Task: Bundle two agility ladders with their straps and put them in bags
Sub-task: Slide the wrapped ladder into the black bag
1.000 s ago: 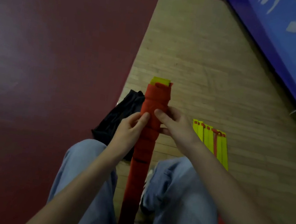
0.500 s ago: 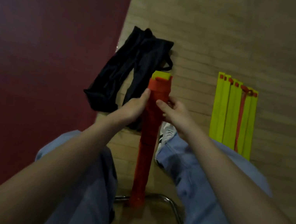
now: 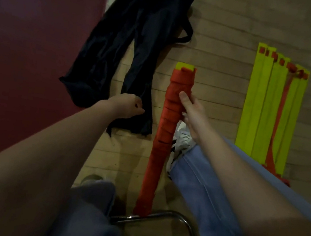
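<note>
Centre frame, right hand [image 3: 191, 116] closes its grip round the red-strapped ladder bundle [image 3: 167, 123]; left hand [image 3: 127, 106], fingers curled, rests at a black bag [image 3: 147, 35]; its grip unclear.

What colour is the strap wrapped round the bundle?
Orange-red; the strap shows best in the head view.

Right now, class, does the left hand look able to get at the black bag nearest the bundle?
Probably yes. The left hand is at the edge of the bag, with nothing between them. The right hand alone holds the bundle, so the left looks free to take it.
</note>
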`<state>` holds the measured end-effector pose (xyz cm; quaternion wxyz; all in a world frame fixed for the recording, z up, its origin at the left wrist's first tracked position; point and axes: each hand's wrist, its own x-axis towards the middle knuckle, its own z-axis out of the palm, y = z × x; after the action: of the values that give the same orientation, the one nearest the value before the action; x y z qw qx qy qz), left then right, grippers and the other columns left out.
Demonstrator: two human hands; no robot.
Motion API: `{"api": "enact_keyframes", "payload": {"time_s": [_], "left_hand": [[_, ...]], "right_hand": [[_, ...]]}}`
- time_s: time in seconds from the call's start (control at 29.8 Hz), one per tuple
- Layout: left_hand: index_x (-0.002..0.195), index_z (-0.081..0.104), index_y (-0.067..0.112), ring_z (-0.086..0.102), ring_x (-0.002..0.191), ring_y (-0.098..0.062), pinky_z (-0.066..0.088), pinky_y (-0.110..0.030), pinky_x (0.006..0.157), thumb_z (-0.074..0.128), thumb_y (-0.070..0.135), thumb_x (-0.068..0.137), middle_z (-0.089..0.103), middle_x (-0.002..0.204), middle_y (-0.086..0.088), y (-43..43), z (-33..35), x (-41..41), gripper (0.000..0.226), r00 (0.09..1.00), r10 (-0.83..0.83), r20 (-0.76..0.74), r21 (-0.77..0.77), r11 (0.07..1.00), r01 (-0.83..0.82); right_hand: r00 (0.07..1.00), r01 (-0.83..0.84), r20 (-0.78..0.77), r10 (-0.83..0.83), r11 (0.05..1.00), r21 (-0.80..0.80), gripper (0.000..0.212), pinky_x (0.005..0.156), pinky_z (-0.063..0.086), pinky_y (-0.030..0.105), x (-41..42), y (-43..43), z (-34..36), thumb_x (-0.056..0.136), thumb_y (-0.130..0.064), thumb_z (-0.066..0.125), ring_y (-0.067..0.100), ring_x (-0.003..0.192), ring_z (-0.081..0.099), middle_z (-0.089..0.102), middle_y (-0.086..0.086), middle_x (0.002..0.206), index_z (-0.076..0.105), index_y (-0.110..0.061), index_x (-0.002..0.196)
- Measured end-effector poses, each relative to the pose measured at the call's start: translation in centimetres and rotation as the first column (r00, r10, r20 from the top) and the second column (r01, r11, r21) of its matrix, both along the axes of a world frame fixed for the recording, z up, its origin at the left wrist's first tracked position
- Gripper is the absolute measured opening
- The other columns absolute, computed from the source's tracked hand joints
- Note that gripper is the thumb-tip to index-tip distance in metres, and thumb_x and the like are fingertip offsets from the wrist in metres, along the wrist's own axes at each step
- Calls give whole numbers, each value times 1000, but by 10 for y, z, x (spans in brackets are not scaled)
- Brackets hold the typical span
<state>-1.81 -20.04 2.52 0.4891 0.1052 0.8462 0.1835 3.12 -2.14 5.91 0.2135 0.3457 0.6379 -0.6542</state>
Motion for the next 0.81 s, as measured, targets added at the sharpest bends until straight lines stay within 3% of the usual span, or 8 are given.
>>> {"api": "enact_keyframes", "payload": {"time_s": [0.13,0.2,0.4,0.5,0.6,0.67,0.74,0.81], "left_hand": [[124,51,18,51,112,-24,43,-34,82,53,36,91,54,122,-6,5,-41,4,38,903,-320,-287,-97,947,306],[134,38,19,42,121,-24,39,-36,92,55,44,88,43,129,-6,-5,-57,23,55,832,-478,-282,-218,876,430],[140,26,19,35,126,-24,32,-35,98,46,48,91,34,137,-6,-11,-100,52,61,710,-590,-386,-317,807,498],[139,29,18,37,123,-25,32,-35,95,44,41,94,36,136,-6,-4,-113,51,53,656,-617,-436,-309,787,534],[131,43,18,41,118,-25,32,-34,93,41,29,97,44,128,-4,-3,-122,55,36,680,-610,-407,-301,792,531],[120,56,16,46,112,-24,34,-33,88,43,27,97,52,118,-4,-5,-129,55,29,798,-429,-424,-174,903,393],[110,66,12,54,105,-24,38,-32,81,51,26,94,61,108,-5,-5,-120,53,26,924,37,-381,86,996,-4],[107,68,6,59,97,-20,43,-28,79,55,23,93,65,99,-5,-1,-97,47,25,834,536,-133,261,830,-492]], "right_hand": [[999,34,20,-34,999,-6,24,85,48,27,-12,7,-27,93,-35,50,6,92,57,60,-10,98,50,-25,115],[999,38,25,-37,999,-15,28,90,47,32,-16,6,-34,92,-36,50,8,93,58,61,-9,100,51,-24,117],[998,47,39,-45,998,-39,38,77,50,23,-24,10,-57,92,-36,50,6,88,58,62,-8,97,51,-17,125],[998,58,37,-56,997,-48,34,75,50,22,-26,12,-64,93,-35,49,5,88,59,62,-8,97,52,-18,122],[996,80,33,-79,995,-52,29,76,50,24,-20,14,-67,93,-35,50,6,88,60,63,-7,97,53,-21,118],[996,86,23,-85,995,-42,32,81,50,27,-20,18,-67,92,-35,51,8,90,60,63,-6,99,53,-20,120],[996,91,28,-90,995,-39,35,82,49,26,-19,20,-61,91,-36,51,9,91,60,63,-6,100,53,-19,122],[994,111,10,-111,993,-34,26,71,50,19,-15,21,-51,92,-34,50,6,87,61,64,-6,97,55,-21,114]]}}
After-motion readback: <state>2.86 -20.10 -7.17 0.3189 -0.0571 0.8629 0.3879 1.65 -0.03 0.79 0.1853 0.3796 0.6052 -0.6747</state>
